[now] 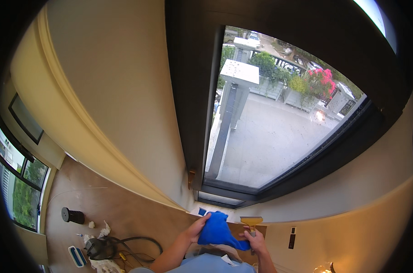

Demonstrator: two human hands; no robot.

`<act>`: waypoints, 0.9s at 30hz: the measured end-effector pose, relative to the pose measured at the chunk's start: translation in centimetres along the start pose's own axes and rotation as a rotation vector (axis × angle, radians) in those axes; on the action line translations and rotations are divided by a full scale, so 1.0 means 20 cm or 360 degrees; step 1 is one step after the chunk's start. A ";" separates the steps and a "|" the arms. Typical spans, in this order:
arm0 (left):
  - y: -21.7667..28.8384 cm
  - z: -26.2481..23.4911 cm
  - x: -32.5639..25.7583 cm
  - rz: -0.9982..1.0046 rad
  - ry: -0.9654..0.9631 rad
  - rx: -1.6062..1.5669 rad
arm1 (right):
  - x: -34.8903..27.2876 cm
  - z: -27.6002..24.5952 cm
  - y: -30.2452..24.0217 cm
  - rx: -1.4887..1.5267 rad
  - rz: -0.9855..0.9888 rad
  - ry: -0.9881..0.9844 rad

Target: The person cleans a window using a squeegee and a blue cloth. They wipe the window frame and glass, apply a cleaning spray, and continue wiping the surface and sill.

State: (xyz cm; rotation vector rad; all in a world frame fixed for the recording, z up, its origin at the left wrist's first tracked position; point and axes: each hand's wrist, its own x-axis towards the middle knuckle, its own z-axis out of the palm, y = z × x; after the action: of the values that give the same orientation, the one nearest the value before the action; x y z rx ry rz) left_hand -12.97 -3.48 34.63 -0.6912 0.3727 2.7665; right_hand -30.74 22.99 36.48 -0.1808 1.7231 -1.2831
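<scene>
My left hand (198, 229), its fingers closed, grips the upper left edge of a bright blue cloth (216, 231) that hangs in front of my body. My right hand (258, 241) is wrapped round the grey handle of a scraper with a wide yellow head (251, 220), its blade edge pointing up. One corner of the cloth reaches across to my right hand; whether the fingers pinch it too, I cannot tell. Both hands are low in the view, below a tall window (270, 132) in a dark frame, and apart from its glass.
On the floor to the left are a dark machine with a black hose (99, 248), crumpled white material (105, 229), a blue-and-white oblong object (77, 256) and a black cylinder (73, 215). A dark panel (292, 238) sits at the right. A small blue object (202, 211) lies by the window base.
</scene>
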 end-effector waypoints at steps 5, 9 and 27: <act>0.04 0.29 0.08 -0.0176 -0.0011 0.1145 | 0.07 0.19 0.00 0.0713 -0.0303 -0.0148; 0.06 0.41 0.18 -0.0016 0.0150 0.1956 | 0.05 0.22 -0.06 0.0575 -0.0401 -0.0063; 0.11 0.31 -0.02 0.0169 0.0434 0.2931 | -0.08 -0.15 -0.30 -0.0014 -0.0974 0.0887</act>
State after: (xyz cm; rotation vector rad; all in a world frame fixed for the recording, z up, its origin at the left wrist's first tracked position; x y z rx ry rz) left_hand -15.84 -3.78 40.53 -0.3980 2.3901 1.2361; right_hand -34.45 23.32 42.33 -0.4082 2.2438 -1.9006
